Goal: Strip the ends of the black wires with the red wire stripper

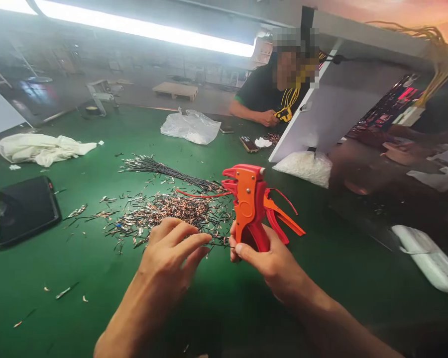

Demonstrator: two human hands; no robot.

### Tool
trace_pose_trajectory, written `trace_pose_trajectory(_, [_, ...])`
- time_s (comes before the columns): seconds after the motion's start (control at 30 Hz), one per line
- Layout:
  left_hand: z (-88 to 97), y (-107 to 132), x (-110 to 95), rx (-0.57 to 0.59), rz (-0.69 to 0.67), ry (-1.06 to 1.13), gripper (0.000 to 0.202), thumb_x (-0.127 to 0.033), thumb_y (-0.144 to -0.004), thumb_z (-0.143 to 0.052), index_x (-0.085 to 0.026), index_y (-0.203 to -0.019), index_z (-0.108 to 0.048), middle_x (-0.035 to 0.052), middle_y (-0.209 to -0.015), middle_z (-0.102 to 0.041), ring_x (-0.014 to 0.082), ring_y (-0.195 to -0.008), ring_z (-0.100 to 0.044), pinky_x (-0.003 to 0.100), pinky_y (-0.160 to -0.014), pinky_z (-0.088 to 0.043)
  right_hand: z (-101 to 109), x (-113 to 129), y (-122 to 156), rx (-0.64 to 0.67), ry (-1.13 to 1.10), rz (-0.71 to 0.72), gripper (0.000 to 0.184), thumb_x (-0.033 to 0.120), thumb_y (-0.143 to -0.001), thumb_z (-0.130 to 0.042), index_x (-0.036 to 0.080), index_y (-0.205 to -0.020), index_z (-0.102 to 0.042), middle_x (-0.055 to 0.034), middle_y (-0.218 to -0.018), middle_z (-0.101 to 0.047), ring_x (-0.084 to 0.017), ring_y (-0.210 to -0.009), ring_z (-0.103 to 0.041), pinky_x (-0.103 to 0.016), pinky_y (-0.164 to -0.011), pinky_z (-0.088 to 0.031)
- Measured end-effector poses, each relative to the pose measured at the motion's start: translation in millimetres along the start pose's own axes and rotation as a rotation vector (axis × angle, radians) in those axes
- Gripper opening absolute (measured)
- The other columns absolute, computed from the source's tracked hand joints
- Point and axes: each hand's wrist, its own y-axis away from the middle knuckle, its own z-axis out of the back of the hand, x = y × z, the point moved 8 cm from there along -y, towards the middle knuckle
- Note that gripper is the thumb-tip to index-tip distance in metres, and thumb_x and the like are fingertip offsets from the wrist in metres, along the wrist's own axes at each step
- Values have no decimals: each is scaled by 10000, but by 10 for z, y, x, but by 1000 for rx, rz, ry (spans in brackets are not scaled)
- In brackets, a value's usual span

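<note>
My right hand (269, 261) is wrapped round the handle of an orange and red wire stripper (251, 204), which stands upright above the green table (41, 278). My left hand (173, 253) pinches one end of a thin black wire (220, 244) that runs across to the right hand. Just beyond both hands lies a heap of cut wire bits and copper strands (164, 211). A bundle of black wires (164, 169) lies behind the heap.
A black tablet (26, 209) lies at the left, a white cloth (41, 148) beyond it. A clear plastic bag (191, 127), a phone (249, 144) and a white bag of small parts (306, 166) sit farther back. Another person works at the far side beside a white board (343, 94).
</note>
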Motion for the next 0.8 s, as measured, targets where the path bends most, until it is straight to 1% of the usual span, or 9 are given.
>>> trace_pose_trajectory(0.07, [-19,19,-26,-26,-27,-10,111,-103,-929,-639,-200,-976,-662,-14,-794,-689,169,-794,-561,328,-789,-401,-61,2,-46,40,4,-18,105,215,-763,-638,192,-835,-565,30,-741,-562,-143,-666,-537,-314,-674,-468])
trace_pose_trajectory(0.2, [-59,65,-2,-32,46,153,138,-67,-954,-559,-195,-942,-609,-32,-734,-630,114,-645,-508,243,-651,-429,-119,-65,-103,99,-120,-49,141,215,-758,-644,186,-880,-578,31,-746,-577,-150,-660,-566,-326,-681,-468])
trace_pose_trajectory(0.33, [-234,140,4,51,110,177,185,-75,-959,-517,-201,-865,-615,-31,-683,-581,106,-604,-531,209,-563,-434,-41,-143,-108,61,-238,-50,199,198,-741,-656,188,-924,-580,29,-753,-595,-159,-663,-576,-336,-674,-472])
trace_pose_trajectory(0.4, [-330,179,5,71,127,171,211,-70,-967,-483,-208,-920,-636,-15,-723,-636,111,-605,-574,215,-568,-458,6,-168,-99,41,-259,-53,214,200,-737,-673,185,-930,-581,24,-752,-607,-162,-670,-580,-337,-675,-470])
trace_pose_trajectory(0.47, [-374,203,15,47,148,164,232,-73,-973,-474,-211,-1056,-641,4,-814,-710,108,-611,-625,215,-594,-493,44,-186,-90,32,-283,-62,215,216,-751,-686,181,-941,-589,18,-752,-617,-165,-675,-583,-335,-671,-470])
trace_pose_trajectory(0.53, [-350,211,48,-14,199,180,239,-91,-979,-481,-213,-1124,-628,1,-824,-728,97,-595,-647,201,-603,-512,81,-190,-82,21,-314,-54,216,235,-777,-694,183,-963,-596,14,-761,-625,-166,-682,-586,-330,-670,-475])
trace_pose_trajectory(0.6, [-279,211,106,-88,280,217,190,-118,-980,-507,-216,-1081,-635,-21,-760,-697,87,-576,-641,184,-590,-516,72,-207,-70,50,-378,-50,212,252,-802,-693,184,-983,-605,9,-767,-624,-170,-699,-595,-331,-680,-489])
trace_pose_trajectory(0.7, [-139,199,177,-180,373,207,136,-132,-965,-555,-227,-990,-649,-28,-768,-677,90,-640,-653,187,-616,-521,-62,-304,-31,183,-527,-98,221,279,-819,-682,168,-999,-618,-16,-783,-643,-181,-702,-618,-342,-680,-514])
trace_pose_trajectory(0.8, [24,184,199,-282,392,110,147,-126,-951,-591,-245,-998,-663,-25,-856,-709,102,-741,-673,226,-714,-529,-224,-440,19,306,-595,-126,266,329,-809,-699,149,-987,-618,-37,-769,-663,-185,-664,-636,-325,-630,-513])
